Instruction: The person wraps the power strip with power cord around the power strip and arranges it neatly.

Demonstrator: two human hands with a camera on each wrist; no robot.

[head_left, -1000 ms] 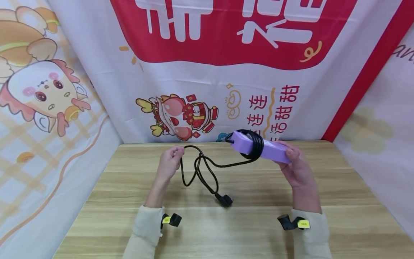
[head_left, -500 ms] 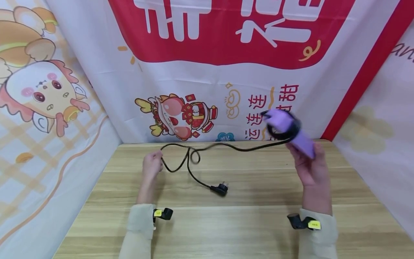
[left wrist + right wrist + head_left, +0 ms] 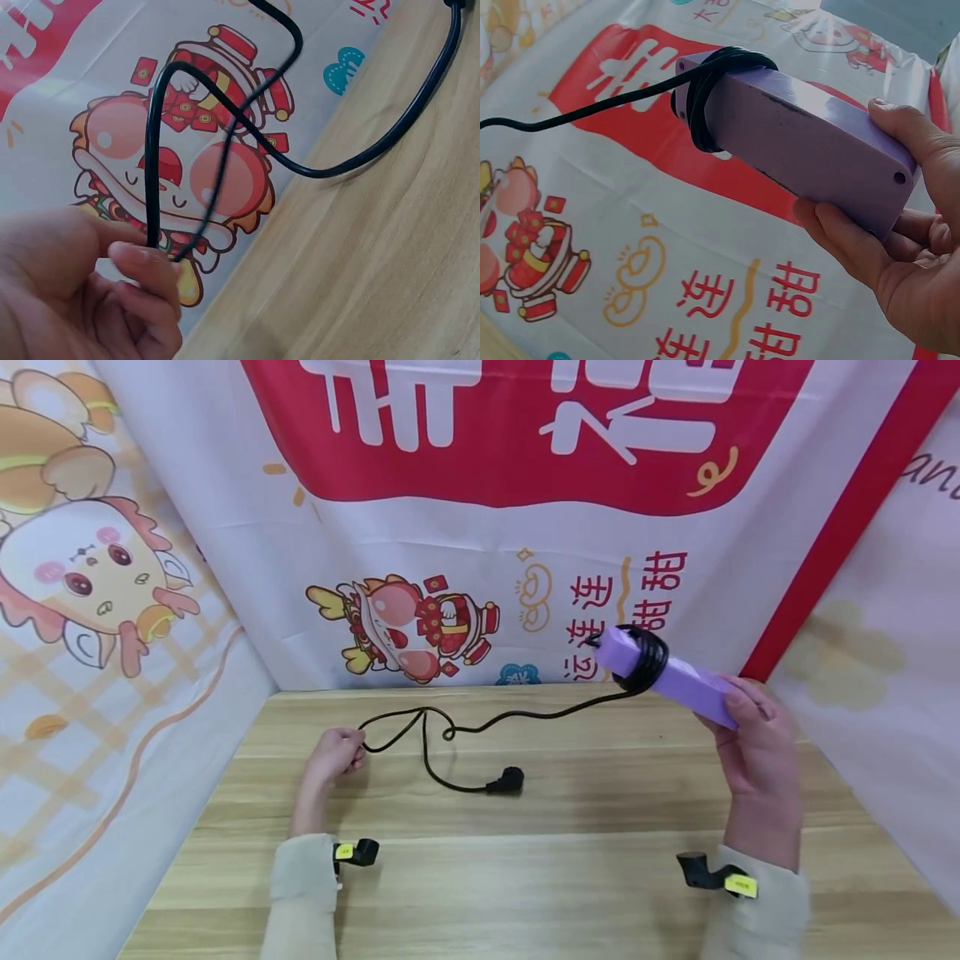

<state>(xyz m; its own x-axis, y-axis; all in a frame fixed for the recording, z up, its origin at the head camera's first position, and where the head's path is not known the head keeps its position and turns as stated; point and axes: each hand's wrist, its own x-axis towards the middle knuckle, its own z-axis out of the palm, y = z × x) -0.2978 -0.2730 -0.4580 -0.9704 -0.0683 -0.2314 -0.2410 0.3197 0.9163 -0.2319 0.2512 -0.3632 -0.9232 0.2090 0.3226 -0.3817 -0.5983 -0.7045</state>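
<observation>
My right hand (image 3: pixel 757 735) grips one end of a purple power strip (image 3: pixel 690 687), held tilted above the table's back right. Several turns of black cord (image 3: pixel 705 105) are wound round the strip's far end. From there the loose cord (image 3: pixel 540 715) runs left to my left hand (image 3: pixel 335 755), which pinches a bend of it between thumb and finger. A small twist shows in the cord near the middle. The black plug (image 3: pixel 507 780) lies at the cord's end, over the middle of the table. In the left wrist view the two strands of cord (image 3: pixel 154 165) cross above my fingers.
The wooden table (image 3: pixel 525 893) reaches back to a white and red printed cloth (image 3: pixel 465 485). Printed cloth walls (image 3: pixel 247 668) also stand at the left and right sides. Each wrist wears a black camera mount (image 3: pixel 360 852).
My hands have moved apart, left hand leftward and right hand rightward with the power strip. The cord between them is stretched out longer, its loops smaller, and the plug has shifted slightly back.
</observation>
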